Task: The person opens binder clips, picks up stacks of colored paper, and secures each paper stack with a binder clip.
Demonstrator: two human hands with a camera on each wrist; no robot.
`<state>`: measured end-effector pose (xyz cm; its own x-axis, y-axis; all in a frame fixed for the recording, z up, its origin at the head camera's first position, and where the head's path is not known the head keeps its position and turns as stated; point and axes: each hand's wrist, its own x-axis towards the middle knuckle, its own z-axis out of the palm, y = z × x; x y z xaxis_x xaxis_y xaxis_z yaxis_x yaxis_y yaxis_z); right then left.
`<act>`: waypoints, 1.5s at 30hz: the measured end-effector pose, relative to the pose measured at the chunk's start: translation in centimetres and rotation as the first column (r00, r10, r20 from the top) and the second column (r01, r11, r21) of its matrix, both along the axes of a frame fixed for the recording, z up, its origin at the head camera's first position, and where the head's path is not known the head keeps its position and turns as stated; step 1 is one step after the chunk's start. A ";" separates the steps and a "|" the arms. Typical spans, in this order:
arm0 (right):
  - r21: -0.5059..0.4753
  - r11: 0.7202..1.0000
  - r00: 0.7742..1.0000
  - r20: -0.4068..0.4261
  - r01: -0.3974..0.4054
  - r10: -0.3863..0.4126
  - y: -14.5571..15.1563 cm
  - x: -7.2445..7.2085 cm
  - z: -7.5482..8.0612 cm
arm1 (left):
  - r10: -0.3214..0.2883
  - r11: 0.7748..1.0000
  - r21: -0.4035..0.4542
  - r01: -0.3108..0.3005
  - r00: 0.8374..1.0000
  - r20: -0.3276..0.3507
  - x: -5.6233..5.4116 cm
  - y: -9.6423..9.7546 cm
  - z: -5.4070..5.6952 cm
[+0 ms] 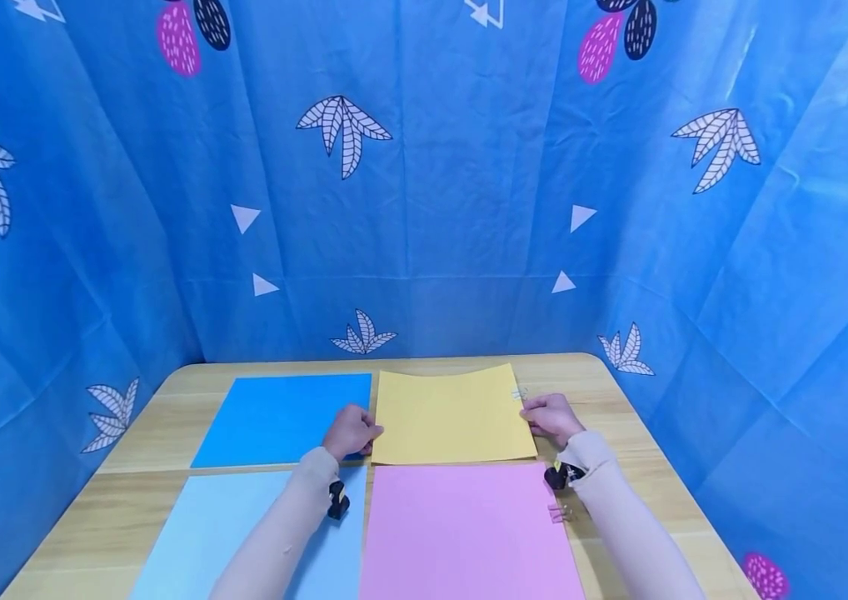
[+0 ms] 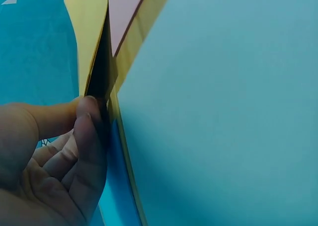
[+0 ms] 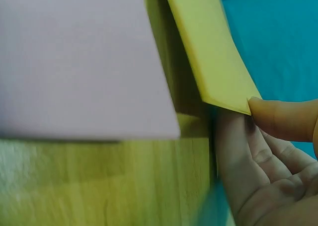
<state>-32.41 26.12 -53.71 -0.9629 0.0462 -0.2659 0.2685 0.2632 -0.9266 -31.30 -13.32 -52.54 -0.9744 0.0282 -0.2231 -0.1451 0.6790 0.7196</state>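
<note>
A rectangle of yellow paper is gripped at both short sides and bows slightly, its edges raised off the table in both wrist views. My left hand pinches its left edge between thumb and fingers; in the left wrist view that thumb presses on the paper. At the right edge, my right hand holds it with the thumb on top and fingers beneath. A small wire-handled clip sits on that edge, just beyond the right hand. Whether the yellow is one sheet or several, I cannot tell.
Pink paper lies nearest me, with a pink clip at its right edge. Left of the yellow is blue paper, and light blue paper lies below that. A patterned blue curtain surrounds the wooden table.
</note>
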 end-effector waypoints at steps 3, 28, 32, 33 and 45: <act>0.036 0.999 1.000 -0.013 0.002 -0.002 0.0 0.0 0.0 | 0.003 1.000 -0.023 -0.003 1.000 0.001 -0.2 0.1 -0.1; 0.152 0.985 0.994 -0.083 0.076 -0.064 0.1 0.5 0.2 | 0.039 0.999 0.035 -0.037 0.998 -0.052 0.2 -1.8 0.2; 0.151 0.984 0.989 -0.128 0.096 -0.077 -0.8 0.7 1.4 | 0.070 0.997 0.039 -0.067 0.994 -0.083 0.0 -5.4 1.2; 0.133 0.988 0.989 -0.136 0.084 -0.065 -1.3 0.8 1.8 | 0.081 0.996 0.035 -0.078 0.992 -0.101 0.0 -6.5 1.4; -0.021 0.961 0.956 -0.114 -0.276 0.272 -11.8 0.9 5.3 | 0.236 0.964 -0.077 -0.256 0.950 -0.206 1.2 -18.7 2.3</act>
<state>-31.55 14.35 -48.45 -0.9604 -0.2310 -0.1555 0.0880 0.2780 -0.9566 -30.11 -32.05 -50.25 -0.9728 -0.2308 -0.0189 -0.1818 0.7106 0.6797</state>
